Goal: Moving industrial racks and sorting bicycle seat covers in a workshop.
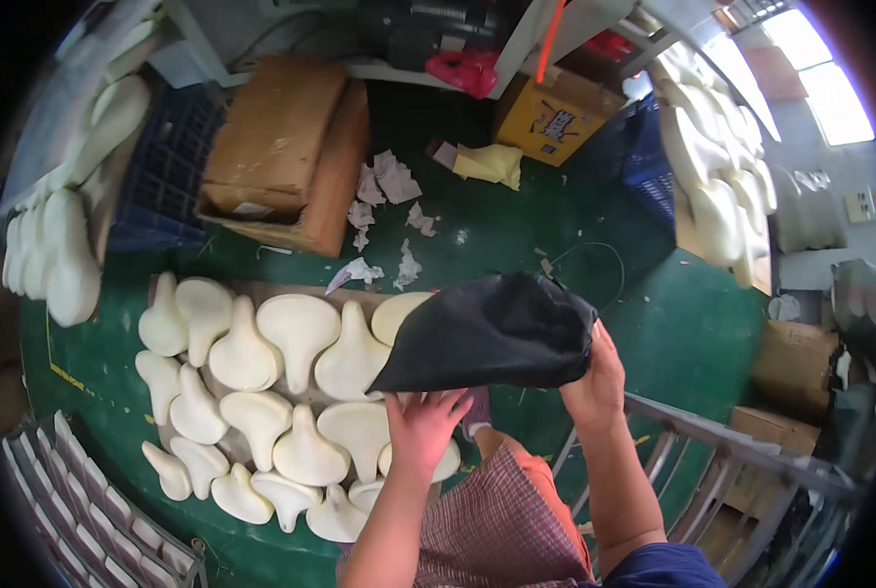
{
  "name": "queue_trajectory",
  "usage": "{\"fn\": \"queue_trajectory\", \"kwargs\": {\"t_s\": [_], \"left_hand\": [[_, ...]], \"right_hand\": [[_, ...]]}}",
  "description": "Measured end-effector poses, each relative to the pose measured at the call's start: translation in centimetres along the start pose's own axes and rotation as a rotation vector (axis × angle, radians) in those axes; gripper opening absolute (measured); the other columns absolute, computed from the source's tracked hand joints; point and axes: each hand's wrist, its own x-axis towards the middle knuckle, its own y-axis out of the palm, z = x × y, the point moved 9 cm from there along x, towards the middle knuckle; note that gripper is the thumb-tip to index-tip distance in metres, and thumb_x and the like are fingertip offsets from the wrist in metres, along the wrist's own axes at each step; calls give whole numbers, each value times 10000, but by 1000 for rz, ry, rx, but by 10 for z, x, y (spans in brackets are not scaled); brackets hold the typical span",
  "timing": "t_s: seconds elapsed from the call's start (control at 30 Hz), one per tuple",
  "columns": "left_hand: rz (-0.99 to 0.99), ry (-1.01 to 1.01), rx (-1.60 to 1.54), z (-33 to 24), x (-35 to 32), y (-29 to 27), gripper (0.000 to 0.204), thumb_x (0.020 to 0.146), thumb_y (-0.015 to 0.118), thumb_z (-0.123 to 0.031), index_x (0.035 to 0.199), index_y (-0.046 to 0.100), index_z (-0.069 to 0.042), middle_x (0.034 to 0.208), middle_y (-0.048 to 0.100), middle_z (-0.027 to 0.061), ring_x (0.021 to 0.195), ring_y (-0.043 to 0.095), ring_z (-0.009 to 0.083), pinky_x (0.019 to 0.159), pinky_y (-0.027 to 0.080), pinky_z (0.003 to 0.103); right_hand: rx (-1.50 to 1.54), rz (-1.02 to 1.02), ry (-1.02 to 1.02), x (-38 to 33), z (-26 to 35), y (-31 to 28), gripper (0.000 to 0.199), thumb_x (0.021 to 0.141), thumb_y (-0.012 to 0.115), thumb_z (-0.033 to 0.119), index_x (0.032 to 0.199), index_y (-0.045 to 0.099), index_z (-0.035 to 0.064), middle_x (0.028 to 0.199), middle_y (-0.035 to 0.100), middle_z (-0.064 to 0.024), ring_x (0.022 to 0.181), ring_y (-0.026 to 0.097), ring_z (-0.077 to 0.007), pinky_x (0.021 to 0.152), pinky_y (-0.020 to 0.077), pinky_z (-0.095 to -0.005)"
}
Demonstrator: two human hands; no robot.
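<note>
A black, leather-like saddle cover (487, 338) hangs in the air in front of me, with a pointed end to the left and a wide, gathered end to the right. My right hand (598, 377) grips the wide end, its thumb along the edge and its other fingers mostly hidden. Under the narrower part is my left hand (423, 426), fingers spread; their tips reach the lower edge, and I cannot tell whether they press on it. Whatever the cover holds inside is hidden. Below and to the left lie several cream foam saddle pads (299, 328) on a brown sheet, a few partly covered by the black piece.
Cardboard boxes (271, 147) and a yellow carton (555, 118) stand ahead, with crumpled paper (394, 178) on the green floor (516, 220). More foam pads (712, 186) are stacked right and left, near blue crates (168, 147). A metal rail (722, 441) runs close by my right arm.
</note>
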Motion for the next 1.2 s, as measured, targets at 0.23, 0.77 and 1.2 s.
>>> {"fn": "queue_trajectory", "kwargs": {"t_s": [0.23,0.77,1.2], "left_hand": [[151,224,155,-43,-206,143,543,843,508,-430,1238,405,-72,1249,457,99,1130,449,276,960,349,430],[208,-6,889,15,-505,209,447,713,576,-6,1145,465,-30,1028,573,93,899,581,231,789,486,353],[134,-781,561,206,-589,58,350,846,468,-325,1160,509,-176,970,610,72,800,587,268,669,464,411]], "right_hand": [[163,-19,-35,-232,9,84,270,878,462,130,1114,502,6,1081,571,-102,1017,544,-212,914,421,-355],[144,-143,-471,-555,82,155,154,885,472,141,981,538,40,912,603,-54,847,578,-166,786,461,-286],[-95,-382,-410,-665,75,55,238,779,511,129,1002,545,54,855,583,-52,757,583,-184,719,482,-325]]}}
